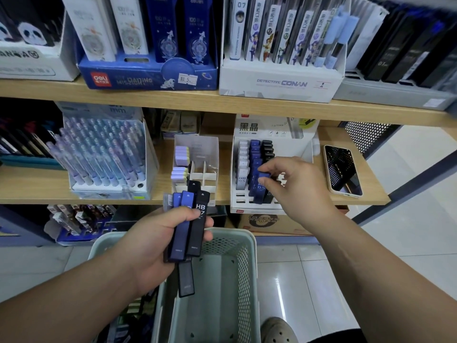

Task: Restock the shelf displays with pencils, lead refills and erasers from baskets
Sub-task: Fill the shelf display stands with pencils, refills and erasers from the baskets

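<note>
Loosely fanned lead refill cases (189, 231), gripped in left hand (158, 240), could slip into basket (250, 256); right hand (295, 188) pinched blue refill case (262, 176) over display box (257, 208).

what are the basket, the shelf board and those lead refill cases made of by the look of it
Basket: pale green moulded plastic, matte; even rows of holes and a rounded rim suggest it.
Shelf board: light wood or wood-look laminate, smooth; the look leaves open which.
Lead refill cases: probably hard plastic, slightly glossy blue and black, with crisp edges and printed lettering.
</note>
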Demonstrator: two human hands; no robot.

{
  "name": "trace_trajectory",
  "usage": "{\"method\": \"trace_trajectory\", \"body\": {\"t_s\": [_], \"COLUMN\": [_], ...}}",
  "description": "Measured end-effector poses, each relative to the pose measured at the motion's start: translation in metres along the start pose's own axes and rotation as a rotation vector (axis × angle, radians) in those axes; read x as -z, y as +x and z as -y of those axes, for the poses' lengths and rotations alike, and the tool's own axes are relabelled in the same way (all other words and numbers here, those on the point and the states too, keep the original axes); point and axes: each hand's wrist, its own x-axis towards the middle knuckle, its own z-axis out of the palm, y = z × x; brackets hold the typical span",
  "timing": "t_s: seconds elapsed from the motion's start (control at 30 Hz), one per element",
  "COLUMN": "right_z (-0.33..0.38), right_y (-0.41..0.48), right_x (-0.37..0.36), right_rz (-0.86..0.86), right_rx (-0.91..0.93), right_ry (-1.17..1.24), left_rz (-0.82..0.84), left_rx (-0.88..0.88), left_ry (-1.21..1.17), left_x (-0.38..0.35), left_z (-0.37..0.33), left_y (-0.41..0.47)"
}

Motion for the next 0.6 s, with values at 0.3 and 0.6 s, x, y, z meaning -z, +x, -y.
{"method": "trace_trajectory", "body": {"t_s": [0.3, 0.6], "right_z": [-0.004, -0.012], "right_y": [-0.002, 0.001], "right_x": [-0.007, -0.011], "right_rz": [0.024, -0.001], "right_rx": [0.04, 0.017], "right_ry": [-0.035, -0.103], "left_rz": [0.007, 0.039], "left_rx": [-0.002, -0.007], "left_ry": [0.0, 0.002], "left_x": [-0.002, -0.002], "left_z": [-0.002, -0.003], "left_y": [-0.005, -0.008]}}
